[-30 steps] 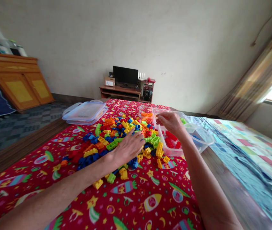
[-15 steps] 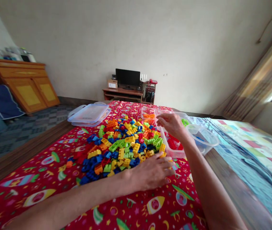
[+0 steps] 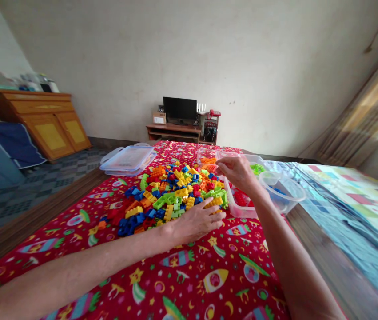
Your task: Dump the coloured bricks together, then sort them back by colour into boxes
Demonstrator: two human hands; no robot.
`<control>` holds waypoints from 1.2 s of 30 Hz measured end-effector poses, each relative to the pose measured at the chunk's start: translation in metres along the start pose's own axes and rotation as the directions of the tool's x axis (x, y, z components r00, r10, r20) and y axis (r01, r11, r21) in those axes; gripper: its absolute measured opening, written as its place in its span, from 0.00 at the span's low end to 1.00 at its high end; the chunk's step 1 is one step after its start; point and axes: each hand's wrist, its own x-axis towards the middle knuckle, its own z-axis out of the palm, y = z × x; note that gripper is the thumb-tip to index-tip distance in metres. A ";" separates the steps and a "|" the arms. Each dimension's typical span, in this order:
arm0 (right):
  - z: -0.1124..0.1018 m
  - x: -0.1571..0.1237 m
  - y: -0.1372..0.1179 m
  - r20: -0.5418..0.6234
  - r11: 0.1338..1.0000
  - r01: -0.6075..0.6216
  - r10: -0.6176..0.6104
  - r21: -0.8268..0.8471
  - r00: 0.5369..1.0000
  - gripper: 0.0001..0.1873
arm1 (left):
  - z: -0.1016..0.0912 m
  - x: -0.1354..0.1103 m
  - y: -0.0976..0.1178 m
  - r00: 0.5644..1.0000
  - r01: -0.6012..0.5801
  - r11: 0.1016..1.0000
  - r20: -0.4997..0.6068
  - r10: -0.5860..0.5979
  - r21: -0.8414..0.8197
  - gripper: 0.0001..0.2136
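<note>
A heap of toy building bricks (image 3: pixel 162 200) in yellow, blue, green, orange and red lies on the table. My left hand (image 3: pixel 193 222) rests palm down at the heap's near right side, its fingers spread and touching yellow bricks (image 3: pixel 214 201). Above the clear plastic boxes hovers my right hand (image 3: pixel 237 173), fingertips curled together near the box of orange bricks (image 3: pixel 208 161). Whatever it may hold is hidden. Partly under that hand and forearm is a box of red bricks (image 3: pixel 241 198). Green bricks (image 3: pixel 257 169) show behind the wrist, and a round tub (image 3: pixel 292 193) contains blue bricks.
Stacked clear lids (image 3: pixel 129 159) lie at the table's far left. A red patterned cloth (image 3: pixel 189 284) covers the tabletop. To the right is a bed with a patchwork cover (image 3: pixel 352 191). A monitor (image 3: pixel 180 110) on a desk and a wooden cabinet (image 3: pixel 50 124) stand farther off.
My left hand has slid left and away from me, pushing near bricks into the heap. The right hand stays over the boxes with little movement. The view has shifted slightly left.
</note>
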 end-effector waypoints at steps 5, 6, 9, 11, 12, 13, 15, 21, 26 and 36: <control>0.008 -0.002 -0.006 0.003 0.995 0.056 -0.056 -0.078 0.998 0.14 | -0.014 -0.014 -0.044 0.988 0.152 0.988 0.000 -0.152 -0.014 0.11; 0.010 -0.002 -0.006 -0.003 0.994 0.068 -0.068 -0.086 0.998 0.14 | -0.014 -0.016 -0.056 0.979 0.205 0.978 -0.005 -0.205 -0.029 0.11; 0.014 -0.002 -0.005 0.012 0.990 0.097 -0.096 -0.101 0.995 0.14 | -0.013 -0.030 -0.085 0.929 0.367 0.925 -0.008 -0.369 -0.102 0.09; 0.014 -0.002 -0.004 0.038 0.989 0.101 -0.098 -0.104 0.994 0.15 | -0.016 -0.043 -0.092 0.913 0.398 0.901 -0.018 -0.407 -0.173 0.12; 0.014 -0.001 -0.004 0.041 0.990 0.100 -0.096 -0.104 0.994 0.15 | -0.020 -0.051 -0.091 0.916 0.386 0.899 -0.027 -0.400 -0.206 0.13; 0.014 -0.002 -0.004 0.039 0.990 0.096 -0.093 -0.103 0.995 0.15 | -0.025 -0.059 -0.086 0.924 0.363 0.902 -0.034 -0.380 -0.234 0.14; 0.013 -0.002 -0.004 0.037 0.991 0.086 -0.082 -0.105 0.996 0.15 | -0.039 -0.076 -0.067 0.948 0.303 0.913 -0.013 -0.318 -0.272 0.16; 0.019 -0.004 -0.009 0.095 0.988 0.095 -0.083 -0.125 0.992 0.14 | -0.066 -0.124 0.004 0.983 0.101 0.944 0.179 -0.045 -0.315 0.24; 0.033 -0.005 -0.012 0.147 0.985 0.127 -0.109 -0.115 0.983 0.13 | -0.046 -0.130 -0.003 0.990 0.059 0.974 0.137 -0.030 -0.219 0.21; 0.040 -0.010 -0.016 0.260 0.978 0.137 -0.093 -0.157 0.961 0.13 | -0.025 -0.073 -0.076 0.989 0.123 0.978 0.108 -0.106 -0.171 0.18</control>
